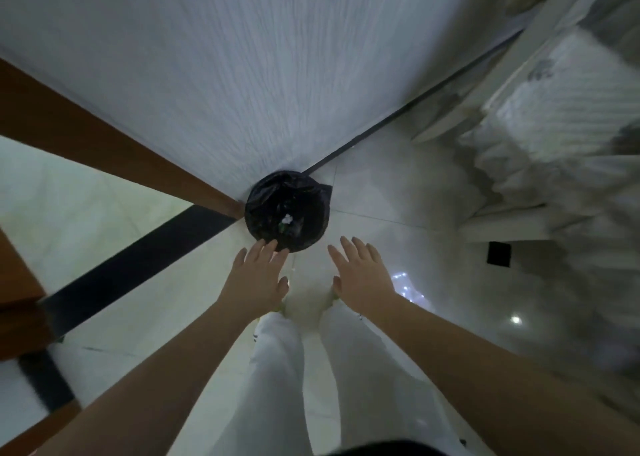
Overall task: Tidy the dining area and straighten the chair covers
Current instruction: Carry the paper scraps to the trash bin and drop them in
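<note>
Empty hands [258,275] above lined bin [287,211]

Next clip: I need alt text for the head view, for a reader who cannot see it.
Looking straight down, a person's empty left hand and right hand reach, fingers spread, toward a bin lined with a black bag on a pale tiled floor against a white wall. A white-covered chair, blurred, stands at right.

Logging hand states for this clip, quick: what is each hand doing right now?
Left hand: open, fingers spread, empty, at the near rim of the black-lined trash bin.
Right hand: open, empty.
</note>
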Demonstrator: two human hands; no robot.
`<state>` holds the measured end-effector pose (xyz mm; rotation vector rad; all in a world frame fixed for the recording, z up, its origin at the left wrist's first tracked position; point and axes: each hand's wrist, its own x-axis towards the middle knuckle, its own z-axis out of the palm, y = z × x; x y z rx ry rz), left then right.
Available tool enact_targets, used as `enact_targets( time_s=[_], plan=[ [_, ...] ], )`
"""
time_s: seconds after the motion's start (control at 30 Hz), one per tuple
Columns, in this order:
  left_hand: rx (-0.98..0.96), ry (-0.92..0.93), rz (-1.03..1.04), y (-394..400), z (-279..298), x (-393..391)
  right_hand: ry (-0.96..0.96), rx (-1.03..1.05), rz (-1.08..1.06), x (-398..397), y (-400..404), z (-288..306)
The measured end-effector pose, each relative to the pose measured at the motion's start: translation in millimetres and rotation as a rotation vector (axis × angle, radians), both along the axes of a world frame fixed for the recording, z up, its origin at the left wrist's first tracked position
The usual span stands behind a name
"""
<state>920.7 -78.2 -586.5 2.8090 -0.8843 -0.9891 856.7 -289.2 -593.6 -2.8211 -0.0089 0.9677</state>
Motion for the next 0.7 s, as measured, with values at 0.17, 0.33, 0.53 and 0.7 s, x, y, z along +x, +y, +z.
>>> enact_targets(
  time_s=[0.17,0.33,0.53,0.7],
  plan=[
    [-0.031,0.023,-0.071,-49,95,-26,-0.009,0.04,-0.071,-33,-12,103],
    [-0.109,-0.121,-0.282,-82,179,-38,-0.221,0.065,-0.183,-70,-40,200],
    [-0.219,-0.321,-0.635,-104,247,-39,-0.324,-0.121,-0.462,-132,-53,250],
    [-0.255,-0.321,-0.798,-109,260,-61,-0.361,-0.171,-0.757,-182,-30,266]
  ],
)
